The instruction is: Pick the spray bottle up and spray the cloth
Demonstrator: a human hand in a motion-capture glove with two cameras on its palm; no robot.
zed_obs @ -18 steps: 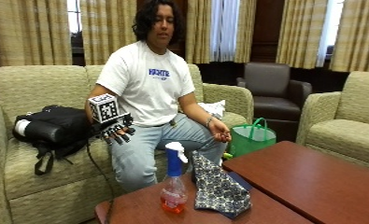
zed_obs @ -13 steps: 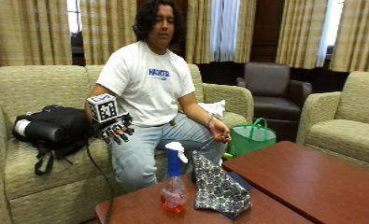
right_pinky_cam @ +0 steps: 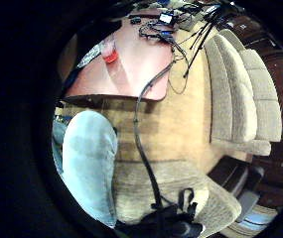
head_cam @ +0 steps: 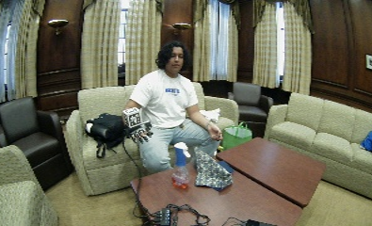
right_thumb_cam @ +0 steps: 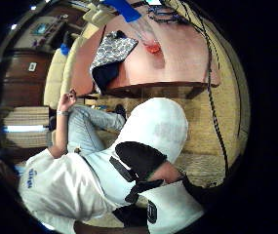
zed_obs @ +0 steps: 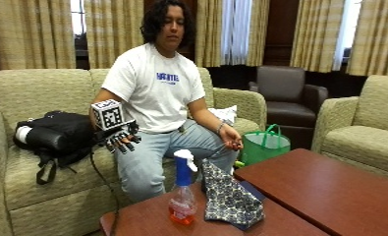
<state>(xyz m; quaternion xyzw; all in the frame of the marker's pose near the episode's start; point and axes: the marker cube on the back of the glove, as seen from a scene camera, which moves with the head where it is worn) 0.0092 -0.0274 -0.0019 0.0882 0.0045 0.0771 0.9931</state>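
Black-gloved right hand [zed_obs: 120, 139] hangs mid-left of frame, grip relaxed, empty; spray bottle [zed_obs: 182, 192] upright on surface [zed_obs: 141, 222] lower centre, touching cloth [zed_obs: 229, 197]; nothing done yet

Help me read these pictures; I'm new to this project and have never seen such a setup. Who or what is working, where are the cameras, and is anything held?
No machine: a person on a sofa wears a black glove on the right hand, raised beside the knee, fingers hanging relaxed, holding nothing. Two pictures come from cameras in the room. The two round ones come from cameras on that palm, looking out at the floor, legs and table. On the table stand a spray bottle and, beside it, a patterned cloth, both untouched.
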